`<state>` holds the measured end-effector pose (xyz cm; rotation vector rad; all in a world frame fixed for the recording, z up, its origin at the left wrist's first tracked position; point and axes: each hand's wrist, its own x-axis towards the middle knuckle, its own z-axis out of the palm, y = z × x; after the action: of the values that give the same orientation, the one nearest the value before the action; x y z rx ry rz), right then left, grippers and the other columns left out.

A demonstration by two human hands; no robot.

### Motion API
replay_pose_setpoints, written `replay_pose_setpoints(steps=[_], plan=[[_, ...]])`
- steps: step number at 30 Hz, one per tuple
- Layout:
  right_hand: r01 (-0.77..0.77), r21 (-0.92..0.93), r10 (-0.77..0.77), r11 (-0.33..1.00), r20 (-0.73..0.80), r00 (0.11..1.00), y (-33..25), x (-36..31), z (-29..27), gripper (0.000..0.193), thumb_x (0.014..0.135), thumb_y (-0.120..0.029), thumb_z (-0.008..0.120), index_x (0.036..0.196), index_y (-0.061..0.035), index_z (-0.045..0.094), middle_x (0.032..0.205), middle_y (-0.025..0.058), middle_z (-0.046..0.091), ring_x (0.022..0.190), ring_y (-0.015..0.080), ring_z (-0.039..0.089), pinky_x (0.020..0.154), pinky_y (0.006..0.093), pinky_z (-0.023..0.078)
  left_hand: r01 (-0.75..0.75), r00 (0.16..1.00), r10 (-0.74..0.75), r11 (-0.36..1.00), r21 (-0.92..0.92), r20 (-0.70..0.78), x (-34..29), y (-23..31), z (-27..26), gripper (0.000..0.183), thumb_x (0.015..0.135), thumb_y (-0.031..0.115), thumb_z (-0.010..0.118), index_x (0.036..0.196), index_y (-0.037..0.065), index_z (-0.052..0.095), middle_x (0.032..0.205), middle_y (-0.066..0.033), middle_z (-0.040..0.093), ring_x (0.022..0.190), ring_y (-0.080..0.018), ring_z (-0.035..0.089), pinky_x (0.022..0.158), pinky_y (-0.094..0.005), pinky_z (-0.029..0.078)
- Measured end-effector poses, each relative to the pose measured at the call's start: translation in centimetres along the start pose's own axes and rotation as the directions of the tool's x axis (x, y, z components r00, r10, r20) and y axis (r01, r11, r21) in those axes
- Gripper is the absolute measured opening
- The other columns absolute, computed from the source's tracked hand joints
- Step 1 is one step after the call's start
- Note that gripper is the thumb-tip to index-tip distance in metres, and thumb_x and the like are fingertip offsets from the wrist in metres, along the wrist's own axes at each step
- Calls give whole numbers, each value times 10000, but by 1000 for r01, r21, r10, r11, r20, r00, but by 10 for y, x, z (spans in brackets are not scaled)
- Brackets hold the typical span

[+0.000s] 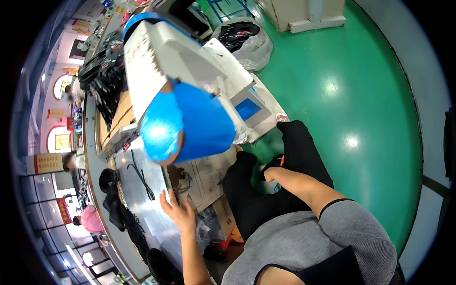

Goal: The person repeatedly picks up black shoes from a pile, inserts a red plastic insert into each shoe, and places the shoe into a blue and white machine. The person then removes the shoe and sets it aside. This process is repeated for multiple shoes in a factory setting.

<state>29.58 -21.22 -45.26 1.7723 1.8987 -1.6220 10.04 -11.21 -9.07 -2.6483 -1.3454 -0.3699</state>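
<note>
My left hand (177,209) is raised at the edge of a metal worktop (152,221), fingers spread, with nothing in it. A looped black cord (142,178) lies on that worktop, just beyond my fingers. Between my legs, my right hand (270,175) is closed beside a dark item with a red-orange strip (282,160). Its fingers are partly hidden, and I cannot make out what they grip. In front of me stands a large blue and white machine (202,121) with worn, chipped paint.
Bundled black pieces (105,71) are heaped beyond the machine, and more dark pieces (126,221) line the worktop. A clear plastic bag of black items (244,40) sits on the green floor (361,104). People, one in pink (90,219), are at the far left.
</note>
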Motion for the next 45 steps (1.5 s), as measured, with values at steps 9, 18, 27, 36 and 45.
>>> replay_pose_setpoints(steps=[9, 18, 27, 36, 45], plan=[[-69, 129, 25, 989, 314, 949, 15, -14, -41, 342, 824, -298, 626, 1110, -110, 630, 1099, 99, 614, 1027, 308, 559, 789, 465, 471, 165, 948, -240, 934, 318, 211, 52, -37, 39, 669, 777, 279, 694, 1311, 7, 394, 1294, -282, 399, 1173, -439, 384, 970, -516, 310], [-217, -12, 193, 976, 507, 840, 34, 8, -40, 448, 815, -268, 670, 1243, -176, 574, 1211, 64, 574, 1145, 323, 495, 826, 521, 446, 339, 897, -369, 928, 156, 244, 25, -119, 60, 459, 822, 207, 627, 1229, 25, 522, 1238, -232, 498, 1151, -393, 445, 965, -470, 356], [-551, 194, 394, 812, 515, 761, 86, 112, 30, 603, 767, -334, 717, 1317, -192, 514, 1465, 47, 318, 1240, 335, 426, 888, 507, 427, 290, 951, -285, 956, -33, 119, 78, -51, 67, 626, 828, 200, 645, 1368, 28, 379, 1360, -214, 395, 1229, -362, 392, 1031, -447, 302], [95, -410, 217, 907, 650, 728, 83, 178, -44, 570, 871, -395, 537, 1370, -152, 410, 1438, 56, 359, 1230, 355, 414, 926, 606, 326, 188, 956, -197, 980, 61, 216, 59, -88, 56, 745, 845, 174, 652, 1443, 34, 230, 1448, -213, 267, 1314, -378, 277, 1080, -465, 214], [740, 665, 481, -100, -618, 621, 317, 46, -149, 186, 823, -26, 538, 999, -52, 592, 915, 100, 622, 821, 182, 609, 668, 295, 475, 444, 889, -412, 883, -152, 199, 56, -60, 65, 766, 820, 7, 629, 1464, 83, 221, 1498, -107, 239, 1327, -267, 289, 1096, -403, 229]])
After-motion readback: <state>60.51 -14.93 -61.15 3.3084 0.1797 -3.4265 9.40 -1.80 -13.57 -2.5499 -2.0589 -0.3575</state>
